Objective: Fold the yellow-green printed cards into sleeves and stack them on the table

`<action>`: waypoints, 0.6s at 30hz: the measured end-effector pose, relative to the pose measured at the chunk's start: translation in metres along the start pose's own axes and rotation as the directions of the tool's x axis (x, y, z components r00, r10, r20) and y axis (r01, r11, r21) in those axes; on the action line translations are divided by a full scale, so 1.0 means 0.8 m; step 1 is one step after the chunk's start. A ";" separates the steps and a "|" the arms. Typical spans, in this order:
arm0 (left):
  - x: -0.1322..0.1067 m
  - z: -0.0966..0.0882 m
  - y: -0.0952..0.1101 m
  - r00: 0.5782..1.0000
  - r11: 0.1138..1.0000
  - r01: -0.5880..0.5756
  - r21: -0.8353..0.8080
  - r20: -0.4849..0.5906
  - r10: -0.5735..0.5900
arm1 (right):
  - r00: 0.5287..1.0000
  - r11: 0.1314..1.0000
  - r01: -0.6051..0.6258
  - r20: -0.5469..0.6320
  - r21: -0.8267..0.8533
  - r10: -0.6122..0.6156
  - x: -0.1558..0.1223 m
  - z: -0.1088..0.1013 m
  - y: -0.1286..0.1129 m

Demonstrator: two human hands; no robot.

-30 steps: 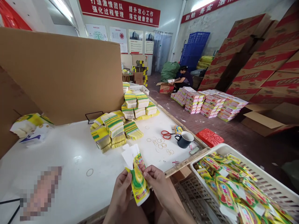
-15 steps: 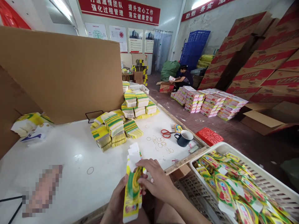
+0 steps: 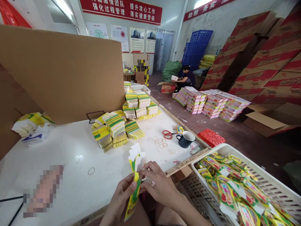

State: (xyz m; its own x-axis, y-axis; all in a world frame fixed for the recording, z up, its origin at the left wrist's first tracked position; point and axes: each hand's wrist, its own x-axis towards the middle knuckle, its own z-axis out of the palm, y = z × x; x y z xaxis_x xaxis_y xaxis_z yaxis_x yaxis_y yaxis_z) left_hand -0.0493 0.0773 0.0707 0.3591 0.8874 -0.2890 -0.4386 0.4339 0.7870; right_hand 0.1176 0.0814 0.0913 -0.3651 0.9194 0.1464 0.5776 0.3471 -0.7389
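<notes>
The left hand [image 3: 123,192] pinches a yellow-green carton [image 3: 134,198] between thumb and fingers. The right hand [image 3: 158,185], fingers bent, meets its other side; whether it grips, I cannot tell. The carton tilts between both hands. Beyond them, bundled stacks [image 3: 115,125] sit on the desk [image 3: 105,169]; right of the right hand is a filled basket [image 3: 265,177].

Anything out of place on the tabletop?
Thin loops, probably rubber bands, lie scattered left of the mug, and a lone loop sits farther left: loose, not gathered. A pixelated patch at lower left hides whatever is there.
</notes>
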 end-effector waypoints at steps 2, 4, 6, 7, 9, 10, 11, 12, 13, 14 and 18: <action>0.004 -0.003 -0.004 0.999 1.000 0.009 0.002 -0.039 -0.009 | 0.999 1.000 -0.005 -0.032 0.008 0.005 -0.001 0.000 0.002; 0.010 -0.009 -0.011 0.994 1.000 0.007 -0.011 -0.108 -0.008 | 0.992 0.997 -0.035 -0.116 0.065 0.042 -0.002 0.003 0.005; 0.016 -0.013 -0.018 0.984 1.000 -0.029 -0.004 -0.177 0.028 | 0.974 0.982 -0.096 -0.189 0.161 0.126 -0.003 0.010 0.010; 0.018 -0.014 -0.022 0.978 0.999 -0.049 0.005 -0.200 0.049 | 0.967 0.968 -0.126 -0.190 0.216 0.168 -0.003 0.015 0.012; 0.022 -0.014 -0.027 0.969 0.994 -0.091 0.053 -0.227 0.101 | 0.964 0.930 -0.172 -0.140 0.324 0.227 -0.005 0.028 0.016; 0.023 -0.012 -0.028 0.965 0.991 -0.108 0.083 -0.230 0.124 | 0.961 0.910 -0.188 -0.122 0.369 0.248 -0.005 0.034 0.018; 0.024 -0.010 -0.029 0.963 0.987 -0.120 0.109 -0.229 0.143 | 0.955 0.891 -0.198 -0.124 0.409 0.269 -0.006 0.039 0.019; 0.024 -0.008 -0.029 0.962 0.983 -0.128 0.133 -0.226 0.156 | 0.943 0.874 -0.208 -0.146 0.438 0.298 -0.006 0.042 0.019; 0.024 -0.006 -0.029 0.960 0.978 -0.133 0.162 -0.223 0.168 | 0.928 0.863 -0.222 -0.174 0.453 0.330 -0.006 0.044 0.019; 0.023 -0.004 -0.029 0.959 0.972 -0.137 0.191 -0.219 0.178 | 0.913 0.858 -0.239 -0.196 0.455 0.358 -0.005 0.043 0.019; 0.016 0.004 -0.029 0.926 0.943 -0.200 0.266 -0.263 0.270 | 0.893 0.855 -0.282 -0.205 0.436 0.400 -0.002 0.031 0.017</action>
State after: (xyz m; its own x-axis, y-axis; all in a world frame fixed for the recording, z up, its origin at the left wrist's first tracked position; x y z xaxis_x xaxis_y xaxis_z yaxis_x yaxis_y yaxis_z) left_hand -0.0321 0.0784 0.0502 -0.0026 0.9801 -0.1983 -0.2662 0.1905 0.9449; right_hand 0.1081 0.0797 0.0648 0.0544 0.9981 -0.0295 0.2785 -0.0435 -0.9594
